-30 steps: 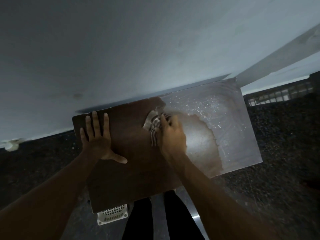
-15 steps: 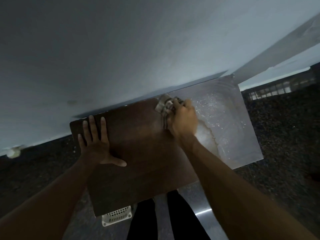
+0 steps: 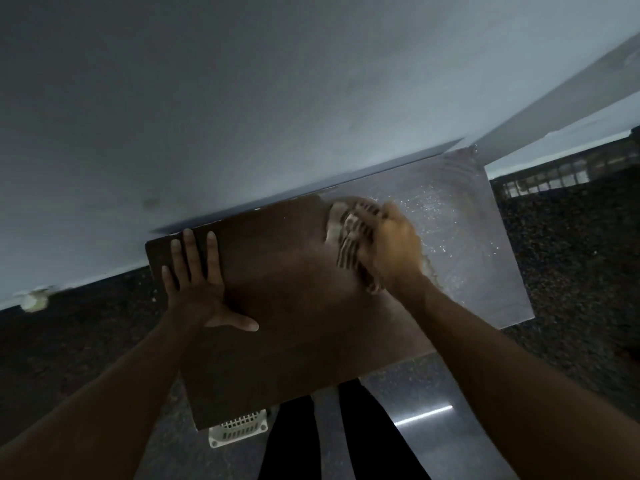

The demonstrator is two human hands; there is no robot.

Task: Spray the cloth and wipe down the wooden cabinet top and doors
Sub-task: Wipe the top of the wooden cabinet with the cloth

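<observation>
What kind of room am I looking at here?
Probably a plain indoor room in a home: a wooden cabinet top set against a bare pale wall, a dark speckled stone floor, and a white plastic basket below.

Right hand (image 3: 394, 249) bunches the striped cloth (image 3: 349, 244) on the cabinet top (image 3: 294, 292), left hand (image 3: 197, 282) flat on the dark wood

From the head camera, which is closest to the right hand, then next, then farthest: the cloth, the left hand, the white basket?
1. Cloth: gripped in the right hand.
2. Left hand: flat on the cabinet top's left end.
3. White basket: on the floor, under the near edge.
</observation>
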